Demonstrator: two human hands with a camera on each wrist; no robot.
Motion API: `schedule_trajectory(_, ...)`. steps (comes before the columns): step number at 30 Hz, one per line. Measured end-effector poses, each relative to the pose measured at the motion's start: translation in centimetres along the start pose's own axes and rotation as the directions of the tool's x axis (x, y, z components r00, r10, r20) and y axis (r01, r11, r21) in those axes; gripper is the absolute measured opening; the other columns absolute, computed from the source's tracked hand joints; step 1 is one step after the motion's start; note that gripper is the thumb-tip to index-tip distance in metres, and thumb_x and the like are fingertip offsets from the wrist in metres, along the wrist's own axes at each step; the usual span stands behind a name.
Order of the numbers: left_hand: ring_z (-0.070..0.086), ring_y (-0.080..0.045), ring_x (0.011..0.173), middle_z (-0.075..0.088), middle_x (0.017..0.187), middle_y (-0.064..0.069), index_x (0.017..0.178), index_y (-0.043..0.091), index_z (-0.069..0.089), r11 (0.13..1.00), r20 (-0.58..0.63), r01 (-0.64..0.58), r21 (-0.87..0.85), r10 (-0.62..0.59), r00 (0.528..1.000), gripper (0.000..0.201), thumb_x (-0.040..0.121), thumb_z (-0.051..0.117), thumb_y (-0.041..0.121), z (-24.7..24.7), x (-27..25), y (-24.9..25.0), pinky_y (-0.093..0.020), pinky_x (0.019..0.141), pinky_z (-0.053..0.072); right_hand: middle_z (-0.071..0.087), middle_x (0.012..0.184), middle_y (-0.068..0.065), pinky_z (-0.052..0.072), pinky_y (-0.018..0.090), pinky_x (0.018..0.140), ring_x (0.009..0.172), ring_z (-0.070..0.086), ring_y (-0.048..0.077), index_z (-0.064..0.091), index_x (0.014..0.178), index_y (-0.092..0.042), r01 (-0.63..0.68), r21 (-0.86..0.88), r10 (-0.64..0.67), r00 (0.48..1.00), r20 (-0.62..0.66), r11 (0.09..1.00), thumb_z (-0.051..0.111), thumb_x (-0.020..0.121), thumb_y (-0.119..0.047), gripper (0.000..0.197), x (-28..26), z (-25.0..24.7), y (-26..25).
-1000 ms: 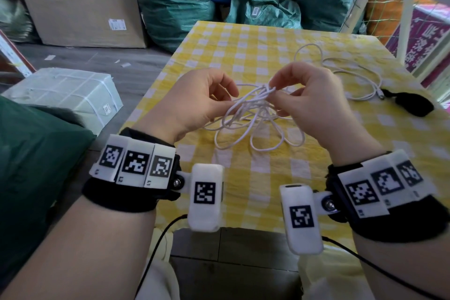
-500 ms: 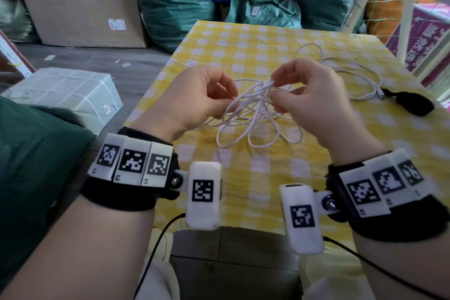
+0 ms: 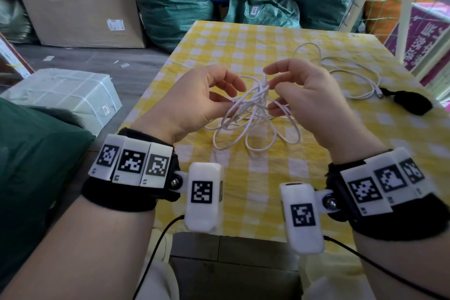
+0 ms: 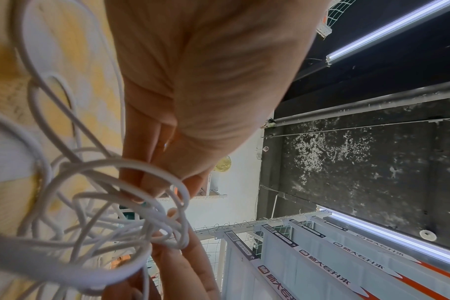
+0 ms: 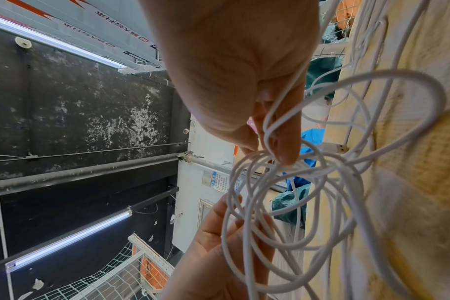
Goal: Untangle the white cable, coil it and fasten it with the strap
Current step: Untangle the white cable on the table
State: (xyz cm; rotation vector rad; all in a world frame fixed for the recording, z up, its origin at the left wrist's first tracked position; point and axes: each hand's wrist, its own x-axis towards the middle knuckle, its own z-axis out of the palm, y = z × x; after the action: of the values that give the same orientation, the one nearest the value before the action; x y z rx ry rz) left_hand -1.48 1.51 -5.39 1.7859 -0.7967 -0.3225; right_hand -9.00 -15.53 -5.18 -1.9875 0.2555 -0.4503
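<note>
Both hands work above the yellow checked table, and the step in hand is the untangling — no neat coil is there yet. The left hand pinches a bundle of strands of the white cable between thumb and curled fingers. The right hand has its fingers bent into the tangle, with strands running across them; from the right wrist view the thumb and a finger seem to nip one loop, but the blur makes this not fully sure. Several loops hang down from the hands to the cloth, and one long run of the cable lies farther away on the table, its plug end just beside the black strap. A USB plug shows inside the knot. I think the next move needs this free end to be drawn out through the loops slowly — pulling hard would tighten the knot.
</note>
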Motion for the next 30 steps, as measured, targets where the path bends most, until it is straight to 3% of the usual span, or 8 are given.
schedule_trajectory(2,0.062,-0.014,0.076,0.059,0.094,-0.003,0.088,0.027,0.065,1.000,0.004,-0.003,-0.014,0.003,1.000,0.032,0.061,0.081,0.026,0.1,-0.1,0.1,-0.023,0.069,0.053,0.060,0.095,0.001,0.059,0.027,0.061,0.057,0.068,0.012,0.066,0.105,-0.021,0.003,-0.025,-0.003,1.000,0.016,1.000,0.044,0.094,-0.005,0.028,0.0,0.0,0.1)
schedule_trajectory(6,0.063,-0.008,0.072,0.059,0.090,0.000,0.088,0.024,0.064,1.000,-0.002,-0.021,-0.003,0.021,1.000,0.030,0.074,0.076,0.001,0.3,0.1,-0.2,-0.018,0.066,0.050,0.058,0.081,-0.005,0.057,0.021,0.058,0.054,0.066,0.010,0.065,0.109,-0.017,-0.011,-0.065,0.013,1.000,0.029,0.998,0.042,0.096,-0.003,0.030,0.1,-0.1,0.2)
schedule_trajectory(9,0.063,-0.006,0.070,0.059,0.087,0.000,0.088,0.023,0.064,1.000,-0.008,-0.028,-0.001,0.028,1.000,0.030,0.075,0.073,-0.003,0.3,0.1,-0.2,-0.017,0.065,0.050,0.056,0.076,-0.004,0.057,0.022,0.056,0.054,0.066,0.010,0.064,0.110,-0.015,-0.024,-0.051,0.026,0.999,0.031,0.998,0.043,0.094,-0.001,0.030,0.2,-0.1,0.3)
schedule_trajectory(16,0.064,-0.008,0.070,0.064,0.084,0.003,0.086,0.026,0.065,0.994,-0.025,-0.002,0.113,0.005,1.000,0.030,0.076,0.073,-0.001,-0.2,0.3,-0.7,-0.017,0.061,0.051,0.060,0.079,0.005,0.058,0.026,0.060,0.060,0.066,0.015,0.065,0.104,-0.014,-0.041,0.030,0.039,0.998,0.051,0.999,0.049,0.089,0.002,0.027,0.1,-0.2,0.1)
schedule_trajectory(21,0.062,-0.009,0.071,0.067,0.085,0.003,0.089,0.024,0.066,0.964,-0.027,0.115,0.239,-0.112,0.993,0.013,0.080,0.074,0.018,-0.2,0.6,-1.3,-0.023,0.062,0.050,0.059,0.079,0.002,0.056,0.023,0.058,0.057,0.066,0.016,0.064,0.101,-0.014,-0.043,0.032,0.042,0.998,0.041,0.999,0.047,0.086,0.007,0.032,0.2,-0.1,0.4)
schedule_trajectory(25,0.060,-0.008,0.069,0.066,0.079,0.003,0.091,0.021,0.066,0.951,-0.006,0.184,0.250,-0.189,0.982,0.015,0.079,0.074,0.025,-0.3,0.5,-1.2,-0.022,0.062,0.048,0.058,0.078,0.000,0.057,0.027,0.063,0.057,0.066,0.015,0.063,0.100,-0.017,-0.053,0.018,0.052,0.998,0.043,0.998,0.048,0.084,0.008,0.034,0.2,-0.1,0.6)
schedule_trajectory(30,0.065,-0.015,0.080,0.069,0.085,0.000,0.095,0.021,0.068,0.938,0.036,0.204,0.279,-0.223,0.974,0.025,0.073,0.078,0.027,-1.0,0.3,-1.1,-0.034,0.077,0.054,0.059,0.077,0.000,0.058,0.030,0.066,0.057,0.065,0.014,0.062,0.100,-0.018,-0.072,0.029,0.070,0.996,0.053,0.997,0.049,0.085,0.008,0.032,0.3,-0.2,0.8)
